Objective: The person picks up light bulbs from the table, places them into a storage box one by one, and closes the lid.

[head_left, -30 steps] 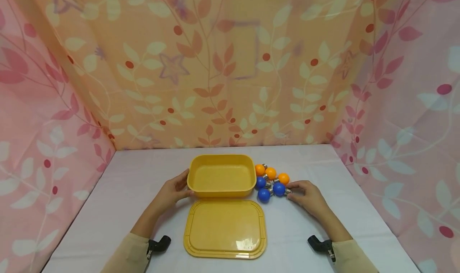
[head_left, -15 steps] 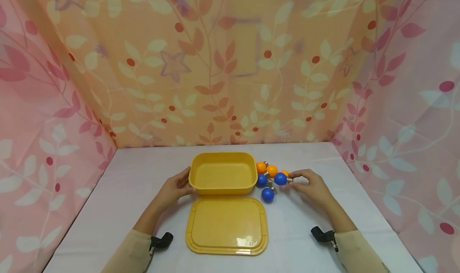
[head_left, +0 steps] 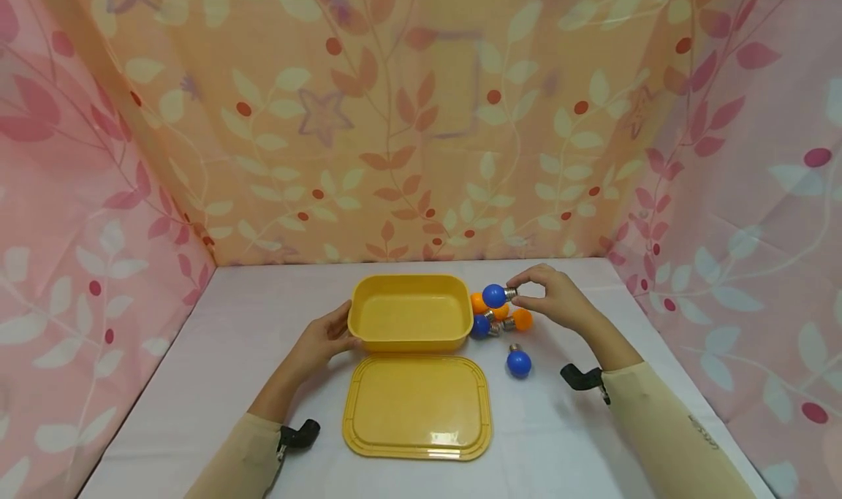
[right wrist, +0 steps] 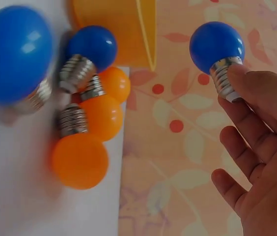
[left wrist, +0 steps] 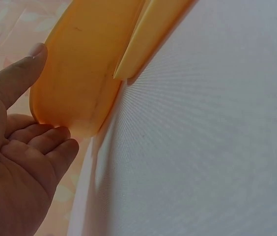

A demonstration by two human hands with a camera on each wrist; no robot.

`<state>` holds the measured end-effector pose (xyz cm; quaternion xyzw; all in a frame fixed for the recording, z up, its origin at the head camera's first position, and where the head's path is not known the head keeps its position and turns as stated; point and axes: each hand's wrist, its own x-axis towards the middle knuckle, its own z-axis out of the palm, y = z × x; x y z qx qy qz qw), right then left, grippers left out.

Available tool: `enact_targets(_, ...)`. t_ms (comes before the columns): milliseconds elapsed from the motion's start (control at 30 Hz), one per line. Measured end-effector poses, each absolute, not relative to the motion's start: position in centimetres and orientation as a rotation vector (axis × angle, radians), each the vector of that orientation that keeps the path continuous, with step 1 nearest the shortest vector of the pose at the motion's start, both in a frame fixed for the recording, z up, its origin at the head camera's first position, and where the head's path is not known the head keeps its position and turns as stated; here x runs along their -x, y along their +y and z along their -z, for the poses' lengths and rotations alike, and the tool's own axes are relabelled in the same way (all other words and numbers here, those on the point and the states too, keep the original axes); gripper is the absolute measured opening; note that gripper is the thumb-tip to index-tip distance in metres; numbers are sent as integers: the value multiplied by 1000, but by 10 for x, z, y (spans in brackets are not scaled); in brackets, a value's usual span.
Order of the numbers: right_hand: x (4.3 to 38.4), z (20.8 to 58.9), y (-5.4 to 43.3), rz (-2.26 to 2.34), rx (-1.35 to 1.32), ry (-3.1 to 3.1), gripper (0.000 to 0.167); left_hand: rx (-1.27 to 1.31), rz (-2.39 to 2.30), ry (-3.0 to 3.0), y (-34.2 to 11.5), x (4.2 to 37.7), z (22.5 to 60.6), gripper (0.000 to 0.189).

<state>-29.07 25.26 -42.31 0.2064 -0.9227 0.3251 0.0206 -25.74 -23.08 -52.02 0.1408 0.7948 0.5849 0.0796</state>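
My right hand (head_left: 558, 298) pinches a blue light bulb (head_left: 494, 296) by its silver screw base, with thumb and forefinger. In the right wrist view this bulb (right wrist: 217, 47) is up off the table, and the other fingers are loosely bent. My left hand (head_left: 322, 338) holds the left end of a yellow plastic box (head_left: 411, 345), with thumb and fingers around its corner. Below the held bulb lie three orange bulbs (head_left: 522, 320) and a blue bulb (head_left: 481, 326), beside the box's right end. Another blue bulb (head_left: 519, 364) lies apart, nearer the front.
A yellow lid (head_left: 417, 408) lies flat in front of the box, close to its front wall. White cloth (head_left: 276, 287) covers the table. Patterned curtains (head_left: 395, 119) stand at the back and on both sides.
My right hand has picked up a blue bulb and raised it toward the back, above the orange ones. The front blue bulb has rolled right. My left hand stays at the box.
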Motion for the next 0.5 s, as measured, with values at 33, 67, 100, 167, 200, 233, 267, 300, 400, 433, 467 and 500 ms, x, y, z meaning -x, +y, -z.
enact_targets(33, 294, 419, 250, -1001, -679, -2857, 30, -424, -1746, 2379, -231, 258, 520, 99)
enact_targets(67, 297, 416, 247, -993, -719, -2853, 29, -420, -1748, 2375, -231, 258, 520, 99)
enact_targets(100, 300, 413, 244, -994, -752, -2852, 28, -416, -1745, 2374, -231, 257, 520, 99)
enact_targets(167, 307, 407, 237, -985, -823, -2845, 27, -415, -1751, 2368, -231, 257, 519, 99)
enact_targets(200, 309, 404, 234, -975, -852, -2843, 26, -407, -1757, 2361, -230, 257, 519, 99)
enact_targets(233, 312, 401, 231, -965, -879, -2840, 26, -419, -1759, 2361, -231, 257, 519, 99)
enact_targets(267, 315, 398, 227, -959, -902, -2839, 25, -417, -1766, 2358, -231, 256, 518, 99)
enact_targets(300, 317, 395, 223, -948, -920, -2839, 24, -408, -1773, 2355, -230, 256, 518, 98)
enact_targets(400, 323, 385, 212, -893, -963, -2846, 23, -418, -1778, 2352, -230, 256, 517, 99)
enact_targets(433, 324, 383, 207, -884, -984, -2849, 23, -417, -1776, 2353, -230, 256, 517, 99)
enact_targets(467, 326, 380, 204, -871, -1003, -2851, 22, -407, -1778, 2347, -230, 256, 517, 99)
enact_targets(500, 328, 378, 199, -852, -1023, -2853, 22, -410, -1775, 2348, -230, 256, 517, 99)
